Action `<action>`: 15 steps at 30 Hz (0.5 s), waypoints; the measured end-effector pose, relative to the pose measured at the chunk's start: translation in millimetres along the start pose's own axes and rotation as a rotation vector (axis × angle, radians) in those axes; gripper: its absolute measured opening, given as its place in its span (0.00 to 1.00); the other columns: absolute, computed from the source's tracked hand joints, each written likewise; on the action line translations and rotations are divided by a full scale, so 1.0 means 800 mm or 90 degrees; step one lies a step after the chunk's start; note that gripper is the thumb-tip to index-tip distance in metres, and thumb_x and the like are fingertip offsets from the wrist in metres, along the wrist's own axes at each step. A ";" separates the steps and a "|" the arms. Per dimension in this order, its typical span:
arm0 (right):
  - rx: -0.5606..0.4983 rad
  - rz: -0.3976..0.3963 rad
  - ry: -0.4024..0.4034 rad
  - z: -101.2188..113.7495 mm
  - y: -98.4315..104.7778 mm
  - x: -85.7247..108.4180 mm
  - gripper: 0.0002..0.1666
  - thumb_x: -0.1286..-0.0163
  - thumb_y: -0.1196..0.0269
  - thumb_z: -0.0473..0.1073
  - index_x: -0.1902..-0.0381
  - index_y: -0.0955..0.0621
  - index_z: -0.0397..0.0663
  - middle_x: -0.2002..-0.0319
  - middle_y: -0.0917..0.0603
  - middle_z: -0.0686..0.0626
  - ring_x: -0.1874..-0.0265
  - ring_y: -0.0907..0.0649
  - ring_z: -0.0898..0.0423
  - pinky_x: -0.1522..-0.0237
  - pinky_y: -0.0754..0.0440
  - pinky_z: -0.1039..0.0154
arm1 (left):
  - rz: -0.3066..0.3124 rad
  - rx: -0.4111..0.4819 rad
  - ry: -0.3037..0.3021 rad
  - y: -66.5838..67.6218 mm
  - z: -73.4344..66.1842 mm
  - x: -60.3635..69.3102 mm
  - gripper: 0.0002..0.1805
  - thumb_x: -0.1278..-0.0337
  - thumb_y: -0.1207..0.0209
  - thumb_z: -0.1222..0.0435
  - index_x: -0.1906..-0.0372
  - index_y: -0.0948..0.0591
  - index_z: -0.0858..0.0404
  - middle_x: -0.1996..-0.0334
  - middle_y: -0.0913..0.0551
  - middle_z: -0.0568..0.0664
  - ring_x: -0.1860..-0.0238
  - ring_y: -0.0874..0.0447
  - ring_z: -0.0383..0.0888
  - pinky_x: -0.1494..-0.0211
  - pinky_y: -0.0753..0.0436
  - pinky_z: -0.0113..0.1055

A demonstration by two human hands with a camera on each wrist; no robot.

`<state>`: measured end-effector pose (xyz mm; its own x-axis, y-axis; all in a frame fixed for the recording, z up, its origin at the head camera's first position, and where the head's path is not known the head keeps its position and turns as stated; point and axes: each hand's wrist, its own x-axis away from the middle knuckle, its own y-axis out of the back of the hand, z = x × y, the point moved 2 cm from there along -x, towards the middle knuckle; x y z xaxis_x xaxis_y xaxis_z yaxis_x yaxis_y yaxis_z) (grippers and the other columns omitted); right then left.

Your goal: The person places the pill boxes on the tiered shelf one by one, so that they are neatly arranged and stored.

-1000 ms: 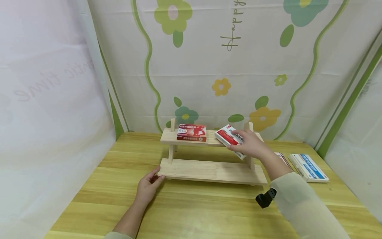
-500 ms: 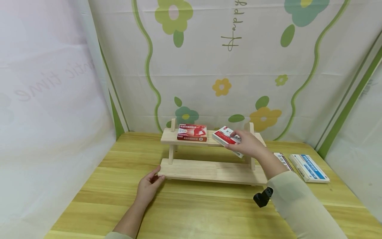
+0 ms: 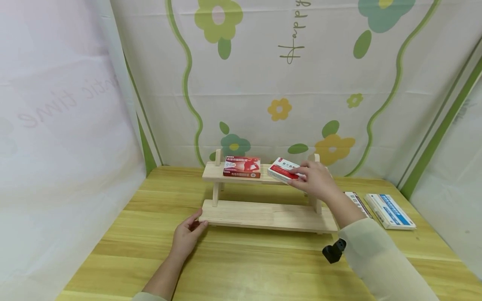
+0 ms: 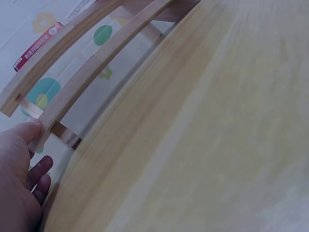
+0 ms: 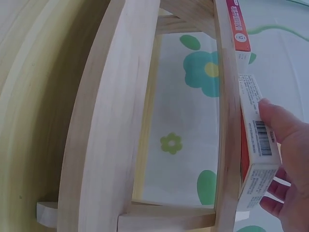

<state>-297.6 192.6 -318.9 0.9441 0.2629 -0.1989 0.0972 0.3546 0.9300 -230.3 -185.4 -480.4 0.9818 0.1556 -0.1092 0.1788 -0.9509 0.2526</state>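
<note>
OK, right hand (image 3: 317, 179) pinches red-white box (image 3: 283, 168) at upper shelf (image 3: 265, 172), just right of red box (image 3: 242, 166); can't tell if it's resting. Left hand (image 3: 186, 237), well apart, grips left end of lower shelf (image 3: 263, 214). Blue-white box (image 3: 390, 211) lies on table (image 3: 244, 267), farther right.

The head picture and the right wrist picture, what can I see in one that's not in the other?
Only the head picture shows the left hand, holding the shelf's left end, and the blue-and-white box lying on the table.

Only the right wrist picture shows the barcode on the white-and-red box.

Both show the right hand holding that box, the red box and the wooden shelf.
</note>
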 end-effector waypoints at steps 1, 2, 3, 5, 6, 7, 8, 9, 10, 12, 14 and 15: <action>0.004 -0.005 0.003 0.000 0.000 0.001 0.28 0.35 0.35 0.58 0.41 0.18 0.54 0.40 0.27 0.38 0.44 0.30 0.37 0.42 0.33 0.39 | -0.001 0.000 0.001 0.000 0.000 0.000 0.27 0.41 0.34 0.63 0.36 0.24 0.64 0.37 0.21 0.54 0.57 0.22 0.33 0.55 0.21 0.21; 0.008 -0.009 0.006 0.000 0.000 0.001 0.27 0.34 0.35 0.58 0.41 0.18 0.55 0.41 0.26 0.38 0.45 0.30 0.38 0.43 0.33 0.40 | -0.003 0.001 0.002 0.000 0.001 0.000 0.27 0.41 0.34 0.63 0.36 0.24 0.63 0.38 0.21 0.54 0.57 0.22 0.33 0.56 0.21 0.21; 0.011 -0.011 0.007 0.000 0.000 0.002 0.26 0.34 0.35 0.57 0.40 0.18 0.56 0.42 0.25 0.39 0.46 0.29 0.39 0.43 0.32 0.41 | -0.005 0.000 0.002 0.000 0.001 0.000 0.27 0.41 0.34 0.62 0.36 0.24 0.63 0.39 0.20 0.55 0.57 0.22 0.33 0.56 0.21 0.22; 0.013 -0.013 0.011 0.000 0.000 0.003 0.25 0.33 0.35 0.55 0.40 0.19 0.56 0.44 0.24 0.40 0.46 0.28 0.40 0.45 0.31 0.41 | -0.008 -0.002 -0.001 -0.001 0.002 0.000 0.28 0.41 0.34 0.62 0.36 0.24 0.64 0.40 0.20 0.57 0.58 0.22 0.33 0.57 0.21 0.22; 0.016 -0.012 0.013 0.000 0.000 0.002 0.25 0.32 0.36 0.55 0.40 0.19 0.56 0.43 0.24 0.40 0.46 0.28 0.39 0.45 0.31 0.41 | -0.010 -0.001 0.000 -0.001 0.003 0.000 0.28 0.42 0.33 0.62 0.37 0.23 0.63 0.41 0.19 0.57 0.58 0.22 0.33 0.57 0.21 0.22; 0.017 -0.011 0.017 0.000 -0.001 0.002 0.24 0.31 0.36 0.54 0.40 0.19 0.55 0.43 0.23 0.40 0.45 0.28 0.39 0.44 0.30 0.40 | -0.010 0.000 0.001 -0.001 0.003 0.000 0.28 0.42 0.33 0.62 0.37 0.23 0.63 0.41 0.19 0.57 0.58 0.22 0.33 0.57 0.21 0.22; 0.018 -0.009 0.020 0.000 -0.001 0.002 0.24 0.31 0.37 0.53 0.39 0.19 0.55 0.42 0.23 0.39 0.44 0.27 0.38 0.43 0.30 0.39 | -0.011 0.000 0.000 -0.001 0.003 0.000 0.28 0.42 0.33 0.62 0.37 0.23 0.64 0.41 0.19 0.57 0.58 0.22 0.33 0.57 0.21 0.22; 0.017 -0.006 0.021 -0.001 -0.001 0.001 0.23 0.30 0.38 0.53 0.39 0.19 0.54 0.41 0.24 0.39 0.42 0.28 0.37 0.41 0.30 0.38 | -0.011 0.000 0.000 -0.001 0.003 0.000 0.28 0.42 0.33 0.62 0.37 0.23 0.64 0.41 0.20 0.57 0.58 0.22 0.33 0.57 0.21 0.22; 0.017 -0.003 0.021 -0.002 -0.002 0.001 0.23 0.30 0.38 0.52 0.39 0.20 0.54 0.39 0.24 0.38 0.41 0.28 0.36 0.39 0.30 0.37 | -0.010 0.000 0.001 -0.001 0.003 0.000 0.27 0.42 0.33 0.62 0.37 0.23 0.63 0.40 0.20 0.57 0.58 0.22 0.33 0.57 0.21 0.22; 0.014 0.006 0.023 -0.003 -0.003 -0.001 0.23 0.28 0.40 0.51 0.38 0.20 0.53 0.37 0.26 0.37 0.38 0.29 0.35 0.37 0.32 0.36 | -0.007 0.001 0.006 -0.001 0.002 0.000 0.27 0.41 0.34 0.63 0.36 0.24 0.63 0.40 0.20 0.56 0.57 0.22 0.34 0.56 0.21 0.22; 0.007 0.013 0.021 -0.005 -0.005 -0.002 0.23 0.27 0.41 0.50 0.37 0.21 0.53 0.35 0.27 0.37 0.35 0.31 0.34 0.34 0.34 0.35 | -0.004 0.000 0.008 -0.001 0.001 0.000 0.27 0.41 0.34 0.62 0.36 0.24 0.62 0.39 0.20 0.56 0.56 0.22 0.35 0.56 0.21 0.22; 0.003 0.016 0.021 -0.006 -0.006 -0.003 0.23 0.27 0.42 0.50 0.37 0.22 0.53 0.34 0.28 0.36 0.34 0.32 0.34 0.33 0.35 0.35 | -0.002 -0.002 0.008 -0.001 0.001 0.000 0.28 0.41 0.34 0.62 0.36 0.24 0.62 0.39 0.21 0.56 0.56 0.22 0.36 0.56 0.21 0.21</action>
<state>-301.8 194.4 -324.7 0.9351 0.3016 -0.1859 0.0752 0.3438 0.9360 -230.8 -185.2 -481.3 0.9818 0.1624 -0.0985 0.1826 -0.9496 0.2547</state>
